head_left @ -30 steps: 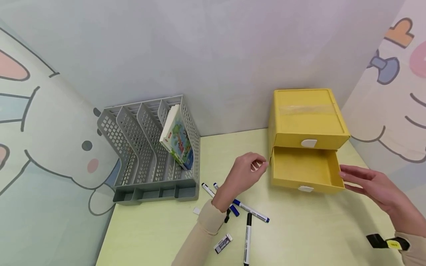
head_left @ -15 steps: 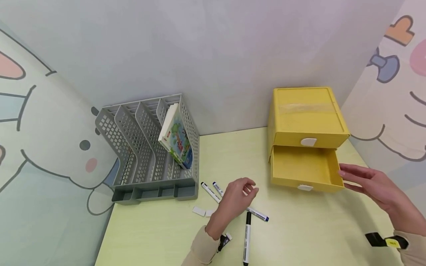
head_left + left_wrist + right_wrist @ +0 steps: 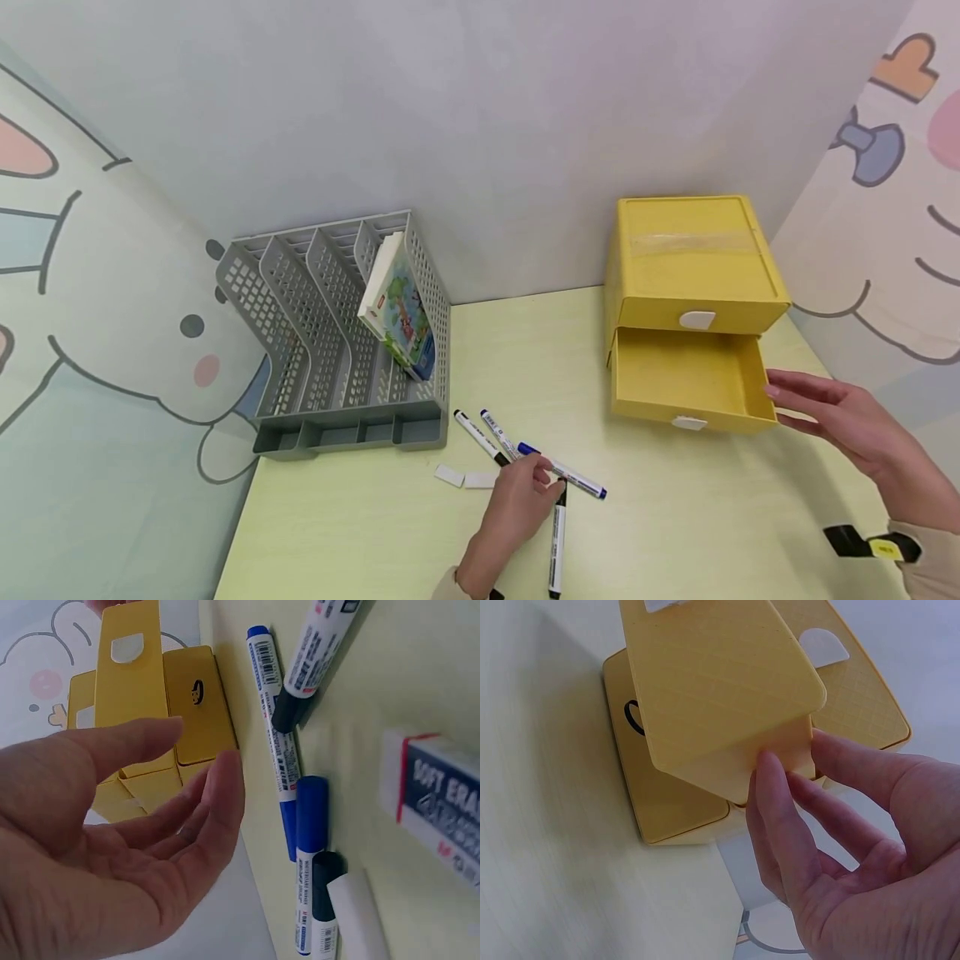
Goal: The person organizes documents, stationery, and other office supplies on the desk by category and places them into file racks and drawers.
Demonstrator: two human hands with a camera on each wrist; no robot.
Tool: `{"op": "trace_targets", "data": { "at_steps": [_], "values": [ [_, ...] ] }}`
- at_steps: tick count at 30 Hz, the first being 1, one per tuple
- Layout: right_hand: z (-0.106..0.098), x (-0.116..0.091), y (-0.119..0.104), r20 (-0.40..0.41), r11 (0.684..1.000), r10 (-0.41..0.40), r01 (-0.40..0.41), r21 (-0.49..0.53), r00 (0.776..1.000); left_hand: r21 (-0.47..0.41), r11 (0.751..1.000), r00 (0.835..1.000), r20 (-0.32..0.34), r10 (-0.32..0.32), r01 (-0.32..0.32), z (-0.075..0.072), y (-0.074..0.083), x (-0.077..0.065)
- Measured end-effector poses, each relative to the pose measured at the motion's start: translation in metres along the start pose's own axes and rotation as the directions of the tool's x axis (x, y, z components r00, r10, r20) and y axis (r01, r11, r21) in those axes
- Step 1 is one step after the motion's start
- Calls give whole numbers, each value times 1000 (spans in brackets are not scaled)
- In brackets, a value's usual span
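Note:
My left hand [image 3: 517,496] hovers over several whiteboard markers, thumb and fingers apart and holding nothing. Close to its fingertips are a blue-capped marker [image 3: 579,480] and a black-capped marker [image 3: 557,546]. Two more markers, one of them a black-capped marker [image 3: 474,433], lie crossed behind the hand. A soft eraser [image 3: 442,806] in a dark sleeve shows in the left wrist view; the left arm hides it from the head view. My right hand [image 3: 840,421] touches the right side wall of a pulled-out yellow drawer [image 3: 678,375] with its fingertips. Nothing lies inside that drawer.
The yellow drawer cabinet [image 3: 690,250] stands against the back wall at the right. A grey file rack [image 3: 337,417] with books [image 3: 405,317] in its right slot stands at the left. Two small white blocks, including a white block [image 3: 448,476], lie beside the left hand.
My left hand has moved from beside the drawer leftward and toward me, down over the markers. The right hand stays at the drawer's side, and the drawer remains pulled out.

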State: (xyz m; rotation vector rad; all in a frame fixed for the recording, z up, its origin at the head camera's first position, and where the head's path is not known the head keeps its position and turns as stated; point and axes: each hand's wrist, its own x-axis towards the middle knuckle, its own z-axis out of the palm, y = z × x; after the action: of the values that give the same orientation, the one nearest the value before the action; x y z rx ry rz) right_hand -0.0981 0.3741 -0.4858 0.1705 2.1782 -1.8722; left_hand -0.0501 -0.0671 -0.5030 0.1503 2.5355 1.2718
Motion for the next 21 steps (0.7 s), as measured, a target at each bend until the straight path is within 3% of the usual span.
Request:
{"op": "trace_targets", "data": {
  "at_steps": [11,21],
  "values": [
    [0,-1,0,0,1000,5,-5,-4,1000,56,989,991,2,-135,134,24,-15,-21],
    [0,-2,0,0,1000,-7,7,20,1000,67,986,987,-64,-148,152,40,-25,-28]
  ]
}}
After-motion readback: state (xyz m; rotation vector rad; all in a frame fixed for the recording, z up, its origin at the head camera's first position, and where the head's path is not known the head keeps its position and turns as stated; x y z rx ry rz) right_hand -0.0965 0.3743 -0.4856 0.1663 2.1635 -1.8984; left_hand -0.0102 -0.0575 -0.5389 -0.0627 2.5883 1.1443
